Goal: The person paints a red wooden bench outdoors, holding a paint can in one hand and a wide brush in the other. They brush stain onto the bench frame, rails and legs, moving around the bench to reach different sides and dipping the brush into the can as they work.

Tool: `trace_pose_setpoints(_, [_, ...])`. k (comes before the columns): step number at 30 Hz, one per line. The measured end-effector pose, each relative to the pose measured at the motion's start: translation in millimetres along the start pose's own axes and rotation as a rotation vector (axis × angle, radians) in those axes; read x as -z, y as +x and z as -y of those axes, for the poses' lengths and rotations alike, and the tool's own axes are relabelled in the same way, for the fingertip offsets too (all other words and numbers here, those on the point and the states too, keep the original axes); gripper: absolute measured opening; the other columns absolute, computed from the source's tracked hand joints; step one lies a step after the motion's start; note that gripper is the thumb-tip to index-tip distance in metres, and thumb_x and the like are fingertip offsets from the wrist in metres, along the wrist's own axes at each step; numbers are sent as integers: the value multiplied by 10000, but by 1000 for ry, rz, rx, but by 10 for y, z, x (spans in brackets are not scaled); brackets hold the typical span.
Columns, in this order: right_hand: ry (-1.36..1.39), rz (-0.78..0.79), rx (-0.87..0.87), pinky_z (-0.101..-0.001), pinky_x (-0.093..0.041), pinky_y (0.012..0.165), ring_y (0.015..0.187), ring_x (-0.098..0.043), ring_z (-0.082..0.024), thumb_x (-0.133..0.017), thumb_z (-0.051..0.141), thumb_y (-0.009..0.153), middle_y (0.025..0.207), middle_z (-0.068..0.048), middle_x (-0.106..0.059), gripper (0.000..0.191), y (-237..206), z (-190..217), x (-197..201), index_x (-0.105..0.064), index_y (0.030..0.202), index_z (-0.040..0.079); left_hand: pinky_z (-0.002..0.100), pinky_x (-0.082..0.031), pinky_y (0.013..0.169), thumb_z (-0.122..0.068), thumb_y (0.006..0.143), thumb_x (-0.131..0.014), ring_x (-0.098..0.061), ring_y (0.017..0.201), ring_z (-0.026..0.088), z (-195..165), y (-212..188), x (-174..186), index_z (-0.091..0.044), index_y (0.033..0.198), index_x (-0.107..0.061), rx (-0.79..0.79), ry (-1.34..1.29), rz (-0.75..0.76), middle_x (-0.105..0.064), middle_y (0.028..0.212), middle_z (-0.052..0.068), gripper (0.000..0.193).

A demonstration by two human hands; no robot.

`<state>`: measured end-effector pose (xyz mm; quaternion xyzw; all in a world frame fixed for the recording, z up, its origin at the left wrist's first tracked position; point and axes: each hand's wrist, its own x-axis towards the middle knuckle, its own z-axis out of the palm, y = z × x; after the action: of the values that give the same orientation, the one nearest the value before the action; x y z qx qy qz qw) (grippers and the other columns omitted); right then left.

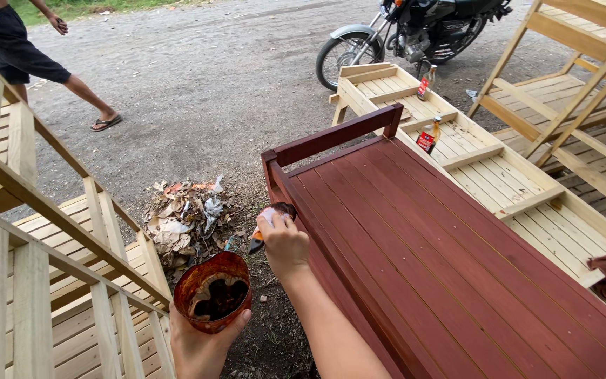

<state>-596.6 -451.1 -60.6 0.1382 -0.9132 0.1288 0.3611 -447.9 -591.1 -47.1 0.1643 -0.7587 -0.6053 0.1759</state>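
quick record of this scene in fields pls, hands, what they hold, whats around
left hand: holds stain-smeared bowl from below
right hand: grips brush against red rack's side edge
red rack: stained slatted wood
bare racks: unstained, beside it
bottles: two, on bare rack
litter pile: on ground
motorcycle: parked behind

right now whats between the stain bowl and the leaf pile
Only bare dirt ground separates the bowl in the left hand from the leaf pile, in the head view.
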Motion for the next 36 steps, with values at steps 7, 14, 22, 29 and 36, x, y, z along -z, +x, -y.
trace_pose_setpoints(7, [378,216,-265,-336,-623,634,763,-778,-181,-709,176,926,912,-10,-798,253,870,-110,-34,-770,1139,297,379,-604,959,-126,516,-982,-683,1136,262,-73,296,-58,-15,1327,-477,-15,142,-82,-614,1266,152,961])
trace_pose_setpoints(14, [684,135,-203,-330,-634,745,829,-778,-175,-885,300,801,969,-73,-801,328,1519,-664,243,-796,1080,154,378,-597,962,-153,548,-971,-662,1162,255,-100,779,-392,-51,1336,-472,-176,93,-30,-584,1256,126,938])
trace_pose_setpoints(22, [1198,265,-534,-288,-643,615,747,-757,-132,-835,94,794,876,-31,-750,240,1827,-915,299,-713,999,65,355,-632,946,-153,630,-948,-674,1184,238,36,1606,-888,-53,1351,-448,-239,-35,108,-571,1275,111,882])
trace_pose_setpoints(29, [1233,447,-286,-240,-580,608,730,-684,-86,-867,90,796,891,-24,-738,320,2596,-737,-260,-746,1091,58,374,-603,969,-152,595,-982,-666,1177,251,105,2915,-1079,-14,1401,-438,-344,-71,111,-566,1281,125,983])
trace_pose_setpoints(36, [992,621,-57,-237,-580,750,837,-694,-42,-843,68,774,901,9,-786,276,3695,-337,-1250,-775,1040,72,387,-577,978,-154,470,-1001,-648,1180,275,9,4576,-1125,-47,1384,-469,-377,44,93,-580,1273,131,1063])
